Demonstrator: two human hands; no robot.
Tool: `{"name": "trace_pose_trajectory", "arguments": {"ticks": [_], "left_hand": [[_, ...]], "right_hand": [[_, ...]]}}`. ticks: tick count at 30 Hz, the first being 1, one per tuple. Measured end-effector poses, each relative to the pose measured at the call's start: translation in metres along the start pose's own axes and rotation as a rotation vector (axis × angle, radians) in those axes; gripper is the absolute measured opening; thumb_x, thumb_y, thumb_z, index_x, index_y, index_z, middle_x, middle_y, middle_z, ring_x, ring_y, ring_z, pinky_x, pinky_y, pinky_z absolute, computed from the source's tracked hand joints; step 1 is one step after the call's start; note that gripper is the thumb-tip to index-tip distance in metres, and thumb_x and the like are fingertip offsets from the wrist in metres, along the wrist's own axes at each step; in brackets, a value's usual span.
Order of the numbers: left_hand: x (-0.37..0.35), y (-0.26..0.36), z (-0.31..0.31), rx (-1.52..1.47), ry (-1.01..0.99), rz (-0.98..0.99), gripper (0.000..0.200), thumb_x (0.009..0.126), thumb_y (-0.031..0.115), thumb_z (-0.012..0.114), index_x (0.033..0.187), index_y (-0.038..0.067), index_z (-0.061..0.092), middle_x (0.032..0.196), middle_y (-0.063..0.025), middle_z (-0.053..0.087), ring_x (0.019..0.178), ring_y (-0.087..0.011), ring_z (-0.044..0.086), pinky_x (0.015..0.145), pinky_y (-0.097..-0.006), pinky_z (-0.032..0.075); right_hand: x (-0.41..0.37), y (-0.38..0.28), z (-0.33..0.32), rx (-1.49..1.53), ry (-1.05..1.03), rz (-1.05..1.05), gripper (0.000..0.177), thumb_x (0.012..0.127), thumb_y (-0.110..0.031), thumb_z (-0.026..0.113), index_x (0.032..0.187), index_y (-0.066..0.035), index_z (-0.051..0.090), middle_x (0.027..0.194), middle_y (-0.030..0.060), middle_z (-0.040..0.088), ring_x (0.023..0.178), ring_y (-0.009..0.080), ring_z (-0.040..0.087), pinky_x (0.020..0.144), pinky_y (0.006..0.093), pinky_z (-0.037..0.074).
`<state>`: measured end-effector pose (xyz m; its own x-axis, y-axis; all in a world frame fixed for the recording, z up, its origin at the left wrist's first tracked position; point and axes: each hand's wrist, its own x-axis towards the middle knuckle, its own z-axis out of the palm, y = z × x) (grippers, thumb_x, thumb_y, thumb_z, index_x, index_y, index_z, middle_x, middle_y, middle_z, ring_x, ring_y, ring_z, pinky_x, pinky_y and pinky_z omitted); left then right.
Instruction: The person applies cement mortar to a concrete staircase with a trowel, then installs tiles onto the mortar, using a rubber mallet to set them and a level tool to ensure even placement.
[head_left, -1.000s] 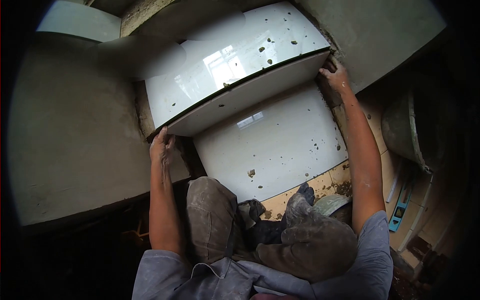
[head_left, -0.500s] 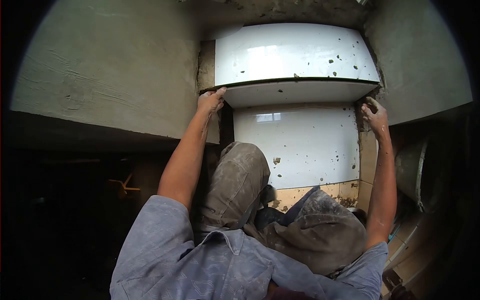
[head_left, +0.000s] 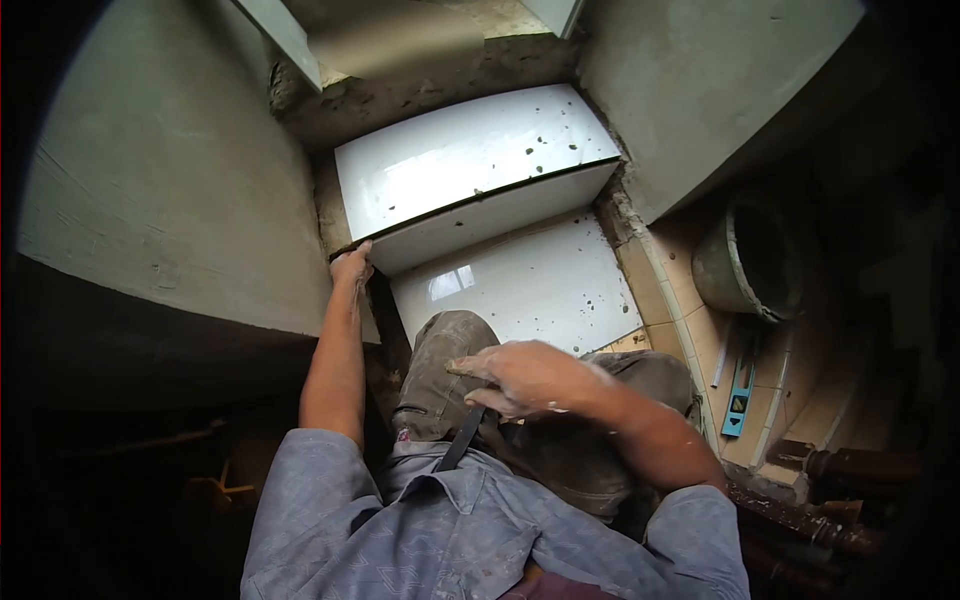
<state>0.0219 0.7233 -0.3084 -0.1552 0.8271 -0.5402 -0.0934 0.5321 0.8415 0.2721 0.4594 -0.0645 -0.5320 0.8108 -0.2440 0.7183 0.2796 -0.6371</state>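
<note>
My left hand [head_left: 352,264] is closed at the left front corner of the upper white tile [head_left: 450,160], its fingertips on the tile's edge. Beneath that edge, a pale upright tile [head_left: 500,215] forms the step's face. Below it lies a lower white tile [head_left: 530,285], dotted with dark crumbs. My right hand [head_left: 530,378] is over my lap, slightly blurred, fingers stretched to the left and thumb apart. A dark flat strip [head_left: 461,438] runs down from just under the thumb; I cannot tell whether the hand touches it.
Rough plastered walls [head_left: 160,200] flank the steps on both sides. To the right stand a bucket [head_left: 735,265] and a blue spirit level [head_left: 739,395] on beige tiles [head_left: 655,290]. Turned dark wood pieces [head_left: 840,465] lie at lower right.
My right hand has left the right end of the step and swung back over my lap. My left hand stays at the left corner. The view has turned, bringing the spirit level into sight.
</note>
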Motion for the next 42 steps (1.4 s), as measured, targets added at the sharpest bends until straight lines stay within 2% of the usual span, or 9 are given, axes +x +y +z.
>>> {"name": "trace_pose_trajectory", "arguments": {"ticks": [3,9,13,18,21,24,30,36,42], "left_hand": [[0.008,-0.003,-0.005,-0.018,-0.046,-0.029,0.028,0.083,0.018,0.075,0.075,0.005,0.052,0.054,-0.0009,0.047,0.036,-0.0109,0.038,0.035,-0.0281,0.03],[-0.007,0.01,0.008,-0.028,0.029,-0.052,0.03,0.085,0.015,0.072,0.069,0.008,0.048,0.051,-0.001,0.045,0.033,-0.0113,0.035,0.034,-0.0289,0.029],[-0.02,0.012,0.017,0.004,0.129,-0.072,0.031,0.084,0.018,0.075,0.071,0.007,0.049,0.051,-0.0012,0.045,0.034,-0.0128,0.037,0.034,-0.0297,0.029],[-0.007,0.005,0.013,0.032,0.163,-0.028,0.025,0.083,0.017,0.075,0.077,0.005,0.053,0.057,-0.0011,0.048,0.039,-0.0126,0.041,0.039,-0.0293,0.034],[-0.006,0.005,0.01,0.01,0.094,-0.038,0.022,0.082,0.016,0.074,0.081,0.003,0.056,0.061,-0.0019,0.052,0.043,-0.0127,0.046,0.041,-0.0285,0.036],[-0.01,0.007,0.013,0.008,0.119,-0.034,0.021,0.082,0.016,0.074,0.083,0.002,0.058,0.064,-0.0026,0.054,0.045,-0.0125,0.047,0.042,-0.0282,0.037],[0.007,-0.001,0.003,0.088,0.081,-0.088,0.034,0.085,0.024,0.075,0.099,-0.003,0.061,0.085,-0.0108,0.062,0.06,-0.0185,0.058,0.055,-0.0332,0.051],[-0.005,-0.001,0.01,0.086,0.171,-0.044,0.035,0.085,0.026,0.074,0.102,-0.002,0.06,0.079,-0.0104,0.061,0.052,-0.0184,0.051,0.052,-0.0338,0.051],[-0.018,0.006,0.019,0.056,0.202,-0.143,0.035,0.093,0.028,0.064,0.069,0.008,0.049,0.049,-0.0009,0.041,0.037,-0.0136,0.036,0.035,-0.0304,0.023]], "right_hand": [[0.007,0.013,0.017,-0.307,-0.252,0.217,0.03,0.085,-0.02,0.06,0.111,-0.005,0.065,0.099,0.0152,0.068,0.097,0.0344,0.064,0.082,0.0434,0.053],[-0.005,0.047,-0.017,-0.324,0.263,0.291,0.021,0.081,-0.009,0.052,0.091,-0.003,0.069,0.086,0.0184,0.068,0.084,0.0359,0.067,0.072,0.0461,0.054],[-0.014,0.044,-0.032,-0.254,0.209,0.479,0.033,0.083,-0.018,0.065,0.115,-0.009,0.064,0.1,0.0151,0.068,0.096,0.0334,0.064,0.08,0.0441,0.052],[-0.048,0.035,-0.051,-0.148,0.714,0.391,0.039,0.084,-0.025,0.066,0.114,0.0,0.066,0.113,0.0195,0.066,0.105,0.0334,0.063,0.096,0.0366,0.047],[-0.076,0.022,-0.068,0.075,0.937,0.447,0.035,0.085,-0.014,0.069,0.115,0.004,0.064,0.103,0.0174,0.07,0.094,0.0199,0.067,0.084,0.03,0.051],[-0.113,0.059,-0.057,0.165,1.235,0.556,0.035,0.084,-0.019,0.068,0.112,0.003,0.066,0.105,0.0217,0.068,0.095,0.0266,0.068,0.085,0.0351,0.051],[-0.215,0.222,0.026,0.045,0.911,1.048,0.046,0.08,-0.025,0.068,0.118,0.0,0.064,0.112,0.0248,0.065,0.106,0.0348,0.062,0.093,0.0395,0.047],[-0.22,0.324,0.03,-0.152,0.721,0.849,0.073,0.078,-0.028,0.071,0.141,-0.004,0.041,0.133,0.0255,0.049,0.126,0.0396,0.046,0.105,0.041,0.039],[-0.193,0.409,0.044,-0.455,0.606,0.735,0.095,0.07,-0.039,0.076,0.146,-0.005,0.032,0.152,0.0169,0.023,0.14,0.0365,0.02,0.117,0.0457,0.018]]}}
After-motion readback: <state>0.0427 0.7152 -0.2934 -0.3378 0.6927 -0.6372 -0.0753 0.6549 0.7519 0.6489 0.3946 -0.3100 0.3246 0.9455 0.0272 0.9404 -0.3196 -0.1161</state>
